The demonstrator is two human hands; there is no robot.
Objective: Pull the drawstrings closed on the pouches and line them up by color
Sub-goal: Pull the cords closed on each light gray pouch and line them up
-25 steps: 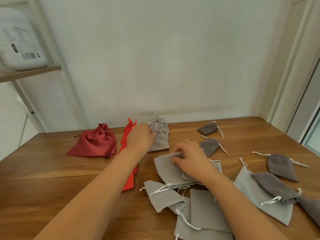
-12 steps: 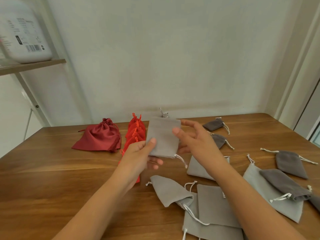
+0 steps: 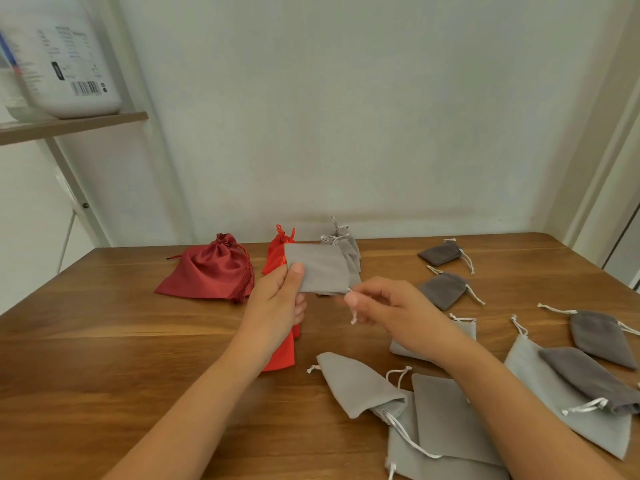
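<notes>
Since half a second ago the right hand (image 3: 391,306) has dropped from beside the pouch to its lower right corner and now pinches the white cord (image 3: 353,318) there. The left hand (image 3: 277,303) still grips the light grey pouch (image 3: 318,268) by its lower left corner, thumb in front, above the desk (image 3: 104,358). Nearest, under the right forearm, lies a grey pile (image 3: 450,427) of open pouches. Dark grey pouches (image 3: 585,375) lie scattered to the right. The left wrist covers part of the orange row (image 3: 280,355). Farther off, the held pouch hides part of the closed grey row (image 3: 353,252), and a red pouch (image 3: 211,268) sits far left.
</notes>
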